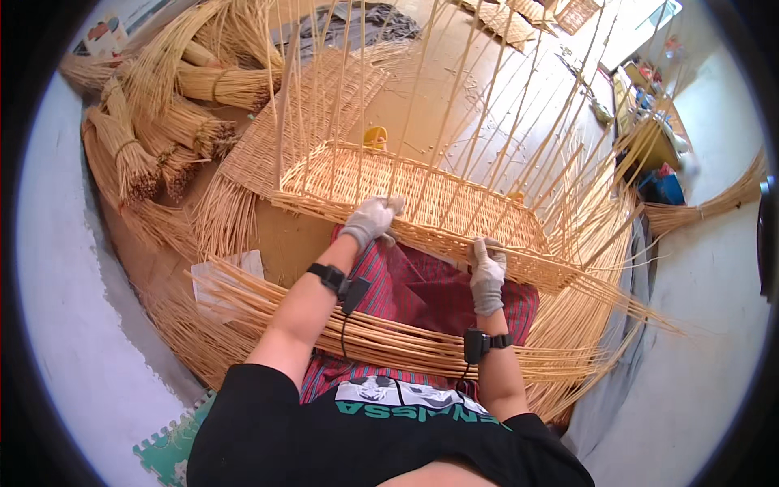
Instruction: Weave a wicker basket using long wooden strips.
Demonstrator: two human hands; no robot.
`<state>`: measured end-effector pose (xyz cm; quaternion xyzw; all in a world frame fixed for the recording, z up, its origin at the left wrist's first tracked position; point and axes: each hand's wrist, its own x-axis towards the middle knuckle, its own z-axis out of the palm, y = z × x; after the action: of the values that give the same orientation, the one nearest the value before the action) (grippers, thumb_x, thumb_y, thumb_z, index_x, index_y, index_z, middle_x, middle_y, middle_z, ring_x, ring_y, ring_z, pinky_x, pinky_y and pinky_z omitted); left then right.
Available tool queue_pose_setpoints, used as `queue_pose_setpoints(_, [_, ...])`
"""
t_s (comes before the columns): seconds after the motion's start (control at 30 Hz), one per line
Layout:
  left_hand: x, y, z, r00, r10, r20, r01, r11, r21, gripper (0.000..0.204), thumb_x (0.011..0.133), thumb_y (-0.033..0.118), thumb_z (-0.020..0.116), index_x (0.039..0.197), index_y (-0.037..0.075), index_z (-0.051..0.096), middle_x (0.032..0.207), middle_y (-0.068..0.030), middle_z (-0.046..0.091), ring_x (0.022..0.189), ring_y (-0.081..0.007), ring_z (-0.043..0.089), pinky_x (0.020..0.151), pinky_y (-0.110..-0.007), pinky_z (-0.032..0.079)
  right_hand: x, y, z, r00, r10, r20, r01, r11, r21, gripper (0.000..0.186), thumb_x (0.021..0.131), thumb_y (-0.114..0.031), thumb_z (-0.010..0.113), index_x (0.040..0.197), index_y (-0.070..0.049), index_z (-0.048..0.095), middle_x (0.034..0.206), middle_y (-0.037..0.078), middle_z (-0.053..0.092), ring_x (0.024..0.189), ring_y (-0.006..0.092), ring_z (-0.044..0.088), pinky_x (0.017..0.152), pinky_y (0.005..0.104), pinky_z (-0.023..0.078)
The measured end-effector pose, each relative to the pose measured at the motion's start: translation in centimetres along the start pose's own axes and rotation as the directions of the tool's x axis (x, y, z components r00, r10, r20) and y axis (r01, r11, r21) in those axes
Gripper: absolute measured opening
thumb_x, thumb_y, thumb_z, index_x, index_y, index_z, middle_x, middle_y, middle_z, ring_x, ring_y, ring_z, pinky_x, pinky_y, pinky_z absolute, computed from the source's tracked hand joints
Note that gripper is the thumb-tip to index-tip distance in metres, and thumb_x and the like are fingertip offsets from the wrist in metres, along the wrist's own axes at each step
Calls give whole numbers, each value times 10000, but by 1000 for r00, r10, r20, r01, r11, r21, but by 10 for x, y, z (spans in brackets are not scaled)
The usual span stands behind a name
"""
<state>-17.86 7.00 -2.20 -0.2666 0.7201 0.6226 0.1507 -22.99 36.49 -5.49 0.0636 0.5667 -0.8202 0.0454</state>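
Arms outstretched, a person in black sleeves holds a long wicker basket by its near side, directly ahead. The gloved left hand, its forearm slanting inward, clasps the edge; the gloved right hand, its forearm nearly straight, grasps the same side farther right. Tall stakes rise beyond the grip. Below it, loose rods cross a striped red cloth.

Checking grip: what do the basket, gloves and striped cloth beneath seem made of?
Basket: probably willow or similar wicker, tan, uncoated-looking, given its over-under weave. Gloves: likely knit fabric, matte whitish, fitted closely. Striped cloth: apparently textile, matte, softly creased; fibre unclear.
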Motion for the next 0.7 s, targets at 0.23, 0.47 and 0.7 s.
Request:
queue_pose_setpoints(0.23, [2,-22,12,975,215,-60,-222,954,-202,206,1024,203,637,1022,6,575,888,-111,685,683,-199,715,568,-332,607,25,-69,115,915,-218,341,318,908,-274,177,905,5,712,1036,-7,593,970,66,671,976,151,652,861,301,547])
queue_pose_setpoints(0.47, [5,-27,13,979,140,-150,-182,932,-312,184,1010,190,660,987,9,640,866,-76,677,587,-157,673,534,-317,598,64,-58,218,670,-385,635,631,746,-213,645,992,-91,589,1587,-146,343,1257,95,647,954,188,665,890,317,528])
queue_pose_setpoints(0.7, [8,-37,0,955,243,-171,-287,902,-322,339,880,332,819,874,35,657,775,-86,703,684,-161,685,638,-331,582,-11,16,67,923,-357,144,347,934,87,190,1119,-237,412,1065,-67,479,691,38,470,638,179,542,690,403,541])
